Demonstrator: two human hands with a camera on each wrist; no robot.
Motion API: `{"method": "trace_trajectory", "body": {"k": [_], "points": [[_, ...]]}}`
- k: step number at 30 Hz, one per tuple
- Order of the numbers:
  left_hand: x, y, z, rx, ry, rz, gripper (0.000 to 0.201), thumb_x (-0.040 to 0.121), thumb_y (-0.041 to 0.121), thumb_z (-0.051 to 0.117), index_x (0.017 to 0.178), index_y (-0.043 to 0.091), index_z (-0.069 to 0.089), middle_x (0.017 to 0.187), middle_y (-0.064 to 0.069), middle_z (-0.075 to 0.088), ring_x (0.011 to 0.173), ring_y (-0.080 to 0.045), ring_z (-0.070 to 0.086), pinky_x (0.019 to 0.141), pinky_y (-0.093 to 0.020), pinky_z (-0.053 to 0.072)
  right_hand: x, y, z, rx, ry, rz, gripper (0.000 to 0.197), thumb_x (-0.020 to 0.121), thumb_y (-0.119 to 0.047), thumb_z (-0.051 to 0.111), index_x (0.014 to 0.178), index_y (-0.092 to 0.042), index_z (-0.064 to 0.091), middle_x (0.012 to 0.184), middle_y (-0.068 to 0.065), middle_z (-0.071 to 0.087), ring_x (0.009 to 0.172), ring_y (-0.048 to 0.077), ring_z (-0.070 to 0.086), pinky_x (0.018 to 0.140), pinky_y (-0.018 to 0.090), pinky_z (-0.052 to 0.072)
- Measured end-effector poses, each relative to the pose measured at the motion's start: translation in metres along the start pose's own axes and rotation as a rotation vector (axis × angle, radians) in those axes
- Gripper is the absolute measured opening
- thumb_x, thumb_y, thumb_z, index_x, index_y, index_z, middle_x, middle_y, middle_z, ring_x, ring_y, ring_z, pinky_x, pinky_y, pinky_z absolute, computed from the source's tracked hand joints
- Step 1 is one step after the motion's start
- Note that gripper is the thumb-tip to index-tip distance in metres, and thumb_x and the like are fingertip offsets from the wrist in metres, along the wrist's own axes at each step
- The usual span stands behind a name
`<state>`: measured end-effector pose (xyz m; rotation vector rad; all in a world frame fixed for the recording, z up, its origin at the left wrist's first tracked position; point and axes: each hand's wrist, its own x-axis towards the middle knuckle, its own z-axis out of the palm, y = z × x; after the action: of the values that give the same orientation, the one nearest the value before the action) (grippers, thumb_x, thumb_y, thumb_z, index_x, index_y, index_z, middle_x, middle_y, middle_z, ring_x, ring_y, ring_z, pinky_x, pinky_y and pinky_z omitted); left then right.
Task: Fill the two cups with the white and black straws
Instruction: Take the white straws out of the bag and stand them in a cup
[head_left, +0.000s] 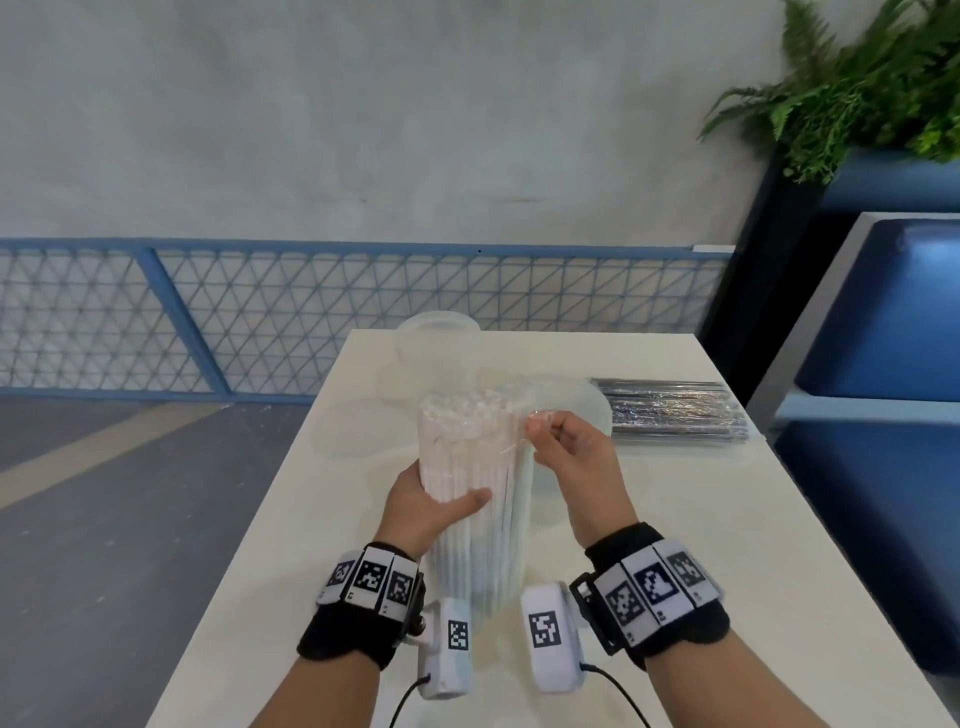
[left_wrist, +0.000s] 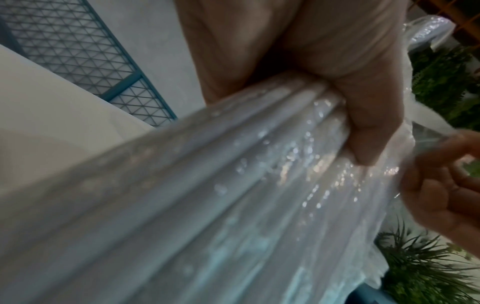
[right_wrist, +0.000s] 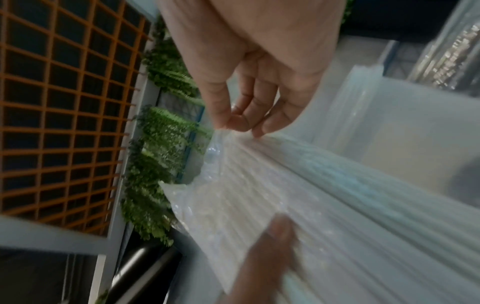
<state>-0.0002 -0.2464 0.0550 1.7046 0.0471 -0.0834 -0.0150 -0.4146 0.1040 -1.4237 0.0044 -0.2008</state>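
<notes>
My left hand (head_left: 431, 506) grips a pack of white straws (head_left: 475, 467) in clear plastic wrap, held upright above the white table (head_left: 701, 545). Its thumb (left_wrist: 374, 115) lies across the straws (left_wrist: 233, 195). My right hand (head_left: 563, 441) pinches the wrap at the pack's upper right edge, thumb and fingertips (right_wrist: 233, 121) closed on the film (right_wrist: 218, 148). A pack of black straws (head_left: 675, 410) in clear wrap lies flat on the table to the right. One translucent cup (head_left: 439, 345) stands at the table's far edge; a second cup (head_left: 587, 410) is partly hidden behind my right hand.
A blue mesh railing (head_left: 311, 312) runs behind the table, with the floor to the left. Blue cushioned seats (head_left: 883, 338) and a dark planter with ferns (head_left: 857, 88) stand to the right. Bare tabletop lies at the near right.
</notes>
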Motion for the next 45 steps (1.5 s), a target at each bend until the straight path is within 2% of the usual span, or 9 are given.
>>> {"method": "trace_trajectory", "body": {"k": [11, 15, 22, 28, 32, 35, 38, 41, 45], "points": [[0.011, -0.009, -0.025, 0.075, -0.063, 0.027, 0.041, 0.06, 0.019, 0.086, 0.09, 0.028, 0.061, 0.093, 0.005, 0.07, 0.089, -0.009, 0.065, 0.075, -0.024, 0.05, 0.001, -0.006, 0.028, 0.116, -0.171, 0.145, 0.031, 0.071, -0.031, 0.066, 0.094, -0.01, 0.064, 0.086, 0.006, 0.07, 0.08, 0.015, 0.069, 0.073, 0.021, 0.055], [0.011, -0.009, -0.025, 0.125, -0.104, 0.066, 0.055, 0.046, 0.041, 0.085, 0.094, 0.027, 0.061, 0.094, 0.004, 0.071, 0.091, -0.01, 0.066, 0.079, -0.028, 0.053, 0.006, -0.023, 0.033, 0.132, -0.266, 0.093, 0.021, 0.072, -0.025, 0.065, 0.089, -0.012, 0.064, 0.097, 0.005, 0.072, 0.088, 0.015, 0.069, 0.078, 0.02, 0.054], [0.004, 0.001, -0.026, 0.2, -0.165, 0.068, 0.047, 0.06, 0.023, 0.087, 0.093, 0.035, 0.056, 0.094, 0.015, 0.065, 0.091, 0.002, 0.061, 0.073, -0.017, 0.048, 0.035, -0.042, 0.021, -0.503, -0.269, -0.138, 0.03, 0.089, -0.021, 0.06, 0.119, -0.017, 0.06, 0.115, 0.001, 0.067, 0.109, 0.01, 0.062, 0.098, 0.029, 0.048], [0.005, -0.001, -0.029, 0.139, -0.108, 0.048, 0.049, 0.059, 0.018, 0.087, 0.095, 0.03, 0.057, 0.099, 0.007, 0.067, 0.095, -0.006, 0.063, 0.074, -0.019, 0.048, 0.032, -0.062, 0.015, -0.601, -0.416, -0.25, 0.067, 0.09, -0.018, 0.058, 0.139, -0.046, 0.02, 0.126, -0.021, 0.05, 0.089, 0.003, 0.068, 0.088, 0.014, 0.048], [0.008, 0.001, -0.027, 0.159, -0.078, 0.056, 0.05, 0.058, 0.017, 0.087, 0.098, 0.026, 0.058, 0.096, 0.006, 0.067, 0.092, -0.008, 0.063, 0.077, -0.022, 0.048, 0.037, -0.069, 0.018, -0.616, -0.243, -0.241, 0.02, 0.094, -0.008, 0.047, 0.109, -0.02, 0.04, 0.094, 0.002, 0.07, 0.053, 0.007, 0.067, 0.061, 0.017, 0.05], [0.009, -0.001, -0.025, 0.153, -0.078, 0.045, 0.05, 0.059, 0.016, 0.087, 0.098, 0.025, 0.058, 0.094, 0.007, 0.067, 0.091, -0.01, 0.063, 0.074, -0.019, 0.048, 0.039, -0.067, 0.017, -0.684, -0.314, -0.084, 0.011, 0.091, -0.01, 0.055, 0.092, -0.009, 0.043, 0.073, 0.0, 0.068, 0.04, 0.009, 0.062, 0.048, 0.015, 0.046], [0.008, -0.002, -0.023, 0.153, -0.106, 0.05, 0.051, 0.059, 0.016, 0.087, 0.101, 0.024, 0.058, 0.096, 0.009, 0.067, 0.091, -0.003, 0.063, 0.069, -0.011, 0.047, 0.038, -0.06, 0.016, -0.889, -0.397, -0.125, 0.027, 0.084, -0.019, 0.067, 0.107, -0.016, 0.054, 0.095, -0.008, 0.065, 0.04, -0.004, 0.057, 0.063, 0.014, 0.048], [0.01, -0.004, -0.025, 0.138, -0.118, 0.043, 0.057, 0.057, 0.019, 0.088, 0.105, 0.023, 0.058, 0.1, 0.007, 0.068, 0.095, -0.003, 0.062, 0.071, -0.012, 0.047, 0.036, -0.052, 0.021, -0.885, -0.414, -0.233, 0.065, 0.084, -0.019, 0.066, 0.139, -0.033, 0.033, 0.122, -0.01, 0.056, 0.045, -0.004, 0.057, 0.082, 0.021, 0.05], [0.013, -0.007, -0.032, 0.144, -0.115, 0.034, 0.056, 0.054, 0.023, 0.089, 0.101, 0.027, 0.059, 0.1, 0.008, 0.068, 0.096, -0.005, 0.063, 0.073, -0.016, 0.047, 0.035, -0.051, 0.026, -0.446, -0.205, -0.151, 0.039, 0.087, -0.008, 0.062, 0.121, -0.011, 0.044, 0.094, -0.018, 0.068, 0.053, 0.011, 0.067, 0.061, 0.024, 0.055]]}}
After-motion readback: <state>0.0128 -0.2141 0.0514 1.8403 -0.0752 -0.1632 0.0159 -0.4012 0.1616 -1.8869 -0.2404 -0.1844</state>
